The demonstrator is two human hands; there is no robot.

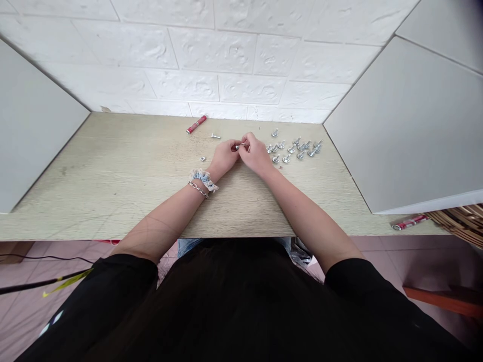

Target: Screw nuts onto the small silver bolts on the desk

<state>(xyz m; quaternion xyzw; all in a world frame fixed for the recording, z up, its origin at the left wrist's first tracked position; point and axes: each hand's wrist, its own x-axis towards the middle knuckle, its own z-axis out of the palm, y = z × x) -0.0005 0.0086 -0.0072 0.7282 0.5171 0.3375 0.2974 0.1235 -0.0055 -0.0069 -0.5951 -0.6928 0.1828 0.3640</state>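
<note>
My left hand and my right hand meet above the middle of the table, fingertips pinched together. Between them a small silver bolt shows in part; my fingers hide the rest, and whether a nut or washer is on it I cannot tell. Left of my left hand lie a loose bolt and a single hex nut. Just right of my right hand stand several bolts with washers, most with their shanks pointing up.
A red tube-like stick lies near the white brick-patterned wall. Pale panels rise at the left and right of the wooden table. At the right front edge are another red stick and a wicker basket.
</note>
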